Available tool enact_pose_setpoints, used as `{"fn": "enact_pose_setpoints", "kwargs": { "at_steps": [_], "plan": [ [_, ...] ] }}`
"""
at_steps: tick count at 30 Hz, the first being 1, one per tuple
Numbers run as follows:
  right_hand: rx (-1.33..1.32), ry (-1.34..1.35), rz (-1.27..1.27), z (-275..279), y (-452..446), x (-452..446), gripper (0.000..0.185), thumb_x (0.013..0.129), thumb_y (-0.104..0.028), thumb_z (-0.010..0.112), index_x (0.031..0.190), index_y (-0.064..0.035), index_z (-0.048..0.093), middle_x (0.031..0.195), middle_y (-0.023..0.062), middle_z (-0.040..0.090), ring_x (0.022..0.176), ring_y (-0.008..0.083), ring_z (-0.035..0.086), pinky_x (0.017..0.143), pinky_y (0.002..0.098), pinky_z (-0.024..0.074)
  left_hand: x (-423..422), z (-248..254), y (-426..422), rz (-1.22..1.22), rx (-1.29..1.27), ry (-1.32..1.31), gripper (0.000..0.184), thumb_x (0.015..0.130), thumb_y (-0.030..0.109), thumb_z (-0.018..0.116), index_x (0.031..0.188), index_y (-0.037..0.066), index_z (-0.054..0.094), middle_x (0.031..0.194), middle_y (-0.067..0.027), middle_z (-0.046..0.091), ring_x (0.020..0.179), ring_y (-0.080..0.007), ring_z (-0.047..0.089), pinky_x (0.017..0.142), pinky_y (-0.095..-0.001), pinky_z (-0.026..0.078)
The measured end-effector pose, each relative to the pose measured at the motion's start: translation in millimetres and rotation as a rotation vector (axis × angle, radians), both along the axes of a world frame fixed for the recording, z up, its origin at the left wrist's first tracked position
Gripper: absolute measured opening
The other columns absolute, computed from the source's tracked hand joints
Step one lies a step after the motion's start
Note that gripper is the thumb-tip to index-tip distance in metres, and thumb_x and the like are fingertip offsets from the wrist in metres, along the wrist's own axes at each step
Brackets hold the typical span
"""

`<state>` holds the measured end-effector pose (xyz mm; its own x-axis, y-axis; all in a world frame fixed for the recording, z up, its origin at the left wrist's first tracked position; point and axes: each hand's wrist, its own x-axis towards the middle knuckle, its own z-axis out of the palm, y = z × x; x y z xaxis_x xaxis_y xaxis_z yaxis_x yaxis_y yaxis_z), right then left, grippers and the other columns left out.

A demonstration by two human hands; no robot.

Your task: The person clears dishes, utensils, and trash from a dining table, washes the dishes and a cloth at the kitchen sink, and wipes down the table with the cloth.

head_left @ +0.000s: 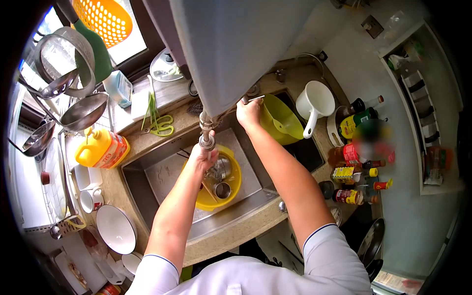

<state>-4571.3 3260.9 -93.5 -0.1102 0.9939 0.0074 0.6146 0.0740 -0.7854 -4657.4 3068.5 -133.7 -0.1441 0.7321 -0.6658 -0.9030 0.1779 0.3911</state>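
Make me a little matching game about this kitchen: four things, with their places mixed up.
1. Left hand
2. Yellow basin
3. Green-handled scissors
4. White pot

A. Outside the sink, left of the tap
B. Right of the lime-green bowl
C. At the tap's spout
D. Inside the sink

Pairs: 1-C, 2-D, 3-A, 4-B.

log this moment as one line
left hand: holding faucet head | right hand: at metal lever | yellow basin: in sink, metal cup inside
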Motion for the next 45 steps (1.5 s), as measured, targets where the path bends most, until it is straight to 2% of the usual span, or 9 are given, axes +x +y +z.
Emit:
{"fn": "enact_pose_setpoints", "kwargs": {
  "at_steps": [6, 14, 18, 22, 28, 31, 33, 37, 45],
  "plan": [
    [-0.199, -0.117, 0.033, 18, 24, -7, 0.111, 0.084, -0.049, 0.067, 0.143, 0.0258, 0.011, 0.142, 0.0416, 0.039, 0.133, 0.0416, 0.047, 0.111, 0.0415, 0.0381, 4, 24, -5, 0.109, -0.006, -0.013, 0.013, 0.092, 0.015, 0.069, 0.1, 0.011, 0.06, 0.076, 0.0005, 0.059, 0.064, -0.0128, 0.058, 0.057, -0.0253, 0.055],
    [0.009, 0.342, 0.076, -36, -144, 35, 0.069, 0.092, -0.039, 0.065, 0.135, 0.0107, 0.041, 0.134, 0.0316, 0.053, 0.126, 0.0438, 0.051, 0.107, 0.0461, 0.0405, 22, 1, -60, -0.138, -0.187, 0.17, 0.025, 0.096, 0.045, 0.062, 0.092, 0.02, 0.062, 0.052, 0.0093, 0.041, 0.04, -0.0101, 0.036, 0.034, -0.0258, 0.027],
    [0.007, 0.193, 0.255, -46, -248, 57, 0.057, 0.086, -0.036, 0.072, 0.132, -0.0059, 0.057, 0.139, 0.0288, 0.049, 0.127, 0.0465, 0.049, 0.108, 0.0512, 0.0394, 50, -20, -75, -0.105, 0.109, 0.092, 0.056, 0.099, 0.058, 0.047, 0.12, 0.009, 0.061, 0.111, -0.0106, 0.068, 0.098, -0.0223, 0.066, 0.083, -0.0373, 0.055],
    [0.047, 0.243, 0.293, -13, -264, 80, 0.061, 0.088, -0.051, 0.065, 0.135, -0.0127, 0.059, 0.146, 0.0298, 0.043, 0.136, 0.0487, 0.038, 0.113, 0.0528, 0.0334, 65, -8, -96, -0.118, 0.515, -0.07, 0.071, 0.098, 0.064, 0.042, 0.132, 0.004, 0.055, 0.133, -0.0153, 0.058, 0.126, -0.0286, 0.053, 0.108, -0.0435, 0.041],
    [-0.293, 0.472, 0.026, 32, -244, 140, 0.029, 0.082, -0.016, 0.07, 0.107, -0.0015, 0.063, 0.101, 0.0203, 0.07, 0.1, 0.0352, 0.067, 0.087, 0.0424, 0.0532, 121, 128, -140, -0.389, 0.501, -0.123, 0.079, 0.097, 0.07, 0.032, 0.139, 0.005, 0.05, 0.139, -0.0169, 0.056, 0.129, -0.0314, 0.052, 0.11, -0.0518, 0.035],
    [-0.393, 0.663, 0.013, 49, -231, 165, 0.018, 0.081, 0.001, 0.065, 0.096, -0.0084, 0.066, 0.073, 0.0091, 0.068, 0.053, 0.0173, 0.065, 0.044, 0.0326, 0.0519, 134, 157, -181, -0.319, 0.381, 0.023, 0.076, 0.096, 0.07, 0.034, 0.135, 0.008, 0.055, 0.134, -0.0154, 0.06, 0.123, -0.0297, 0.056, 0.105, -0.054, 0.038],
    [-0.294, 0.686, 0.094, 49, -220, 162, 0.015, 0.08, -0.002, 0.068, 0.095, -0.0056, 0.069, 0.071, 0.0089, 0.067, 0.05, 0.0165, 0.062, 0.044, 0.0331, 0.0512, 125, 148, -213, -0.275, 0.163, 0.183, 0.073, 0.096, 0.07, 0.036, 0.126, 0.009, 0.062, 0.128, -0.0134, 0.065, 0.117, -0.0276, 0.06, 0.099, -0.0512, 0.042],
    [-0.351, 0.46, 0.128, 103, -211, 172, 0.051, 0.083, -0.052, 0.075, 0.081, -0.0007, 0.07, 0.073, 0.0143, 0.07, 0.061, 0.0255, 0.066, 0.065, 0.0422, 0.053, 105, 129, -267, -0.213, -0.044, 0.355, 0.066, 0.095, 0.07, 0.041, 0.111, 0.011, 0.065, 0.114, -0.0112, 0.069, 0.107, -0.0268, 0.062, 0.099, -0.0489, 0.038],
    [-0.506, 0.544, 0.07, 112, -189, 147, 0.039, 0.094, -0.032, 0.052, 0.07, -0.0014, 0.058, 0.056, 0.0122, 0.058, 0.039, 0.0243, 0.053, 0.036, 0.0385, 0.0416, 58, 96, -285, -0.134, -0.295, 0.612, 0.058, 0.097, 0.065, 0.043, 0.11, 0.014, 0.066, 0.106, -0.0037, 0.067, 0.099, -0.0188, 0.06, 0.09, -0.0419, 0.039]
  ]
}}
